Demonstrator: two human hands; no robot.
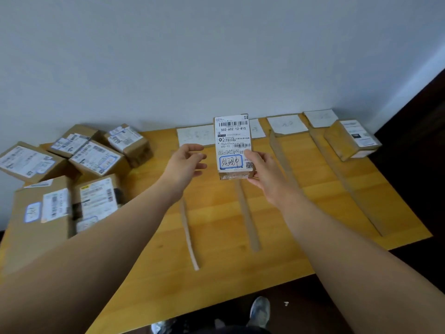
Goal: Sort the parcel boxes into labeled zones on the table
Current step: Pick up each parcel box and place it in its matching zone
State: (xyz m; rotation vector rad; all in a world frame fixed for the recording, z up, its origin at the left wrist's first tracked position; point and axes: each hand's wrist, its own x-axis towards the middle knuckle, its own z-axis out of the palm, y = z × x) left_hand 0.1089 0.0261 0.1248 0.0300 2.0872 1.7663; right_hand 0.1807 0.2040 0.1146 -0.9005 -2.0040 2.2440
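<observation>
- The right hand (262, 172) grips the held parcel box (232, 141) by its lower right corner, thumb on the label face and the other fingers curled beneath.
- The held parcel box is lifted above the surface (216, 237), over the middle lanes, with its white shipping label turned up toward the camera.
- The left hand (185, 162) hovers just beside the box's left edge, its fingers (199, 162) loosely spread and holding nothing.
- A pile of parcel boxes (72, 169) crowds the left end of the surface.
- Cardboard strips (248, 218) divide the surface into lanes, and paper sheets (286, 124) lie at their far ends by the wall.
- A lone parcel box (351, 139) sits in the rightmost lane, near its paper sheet.
- A shoe (260, 309) shows on the dark floor below the near edge.
</observation>
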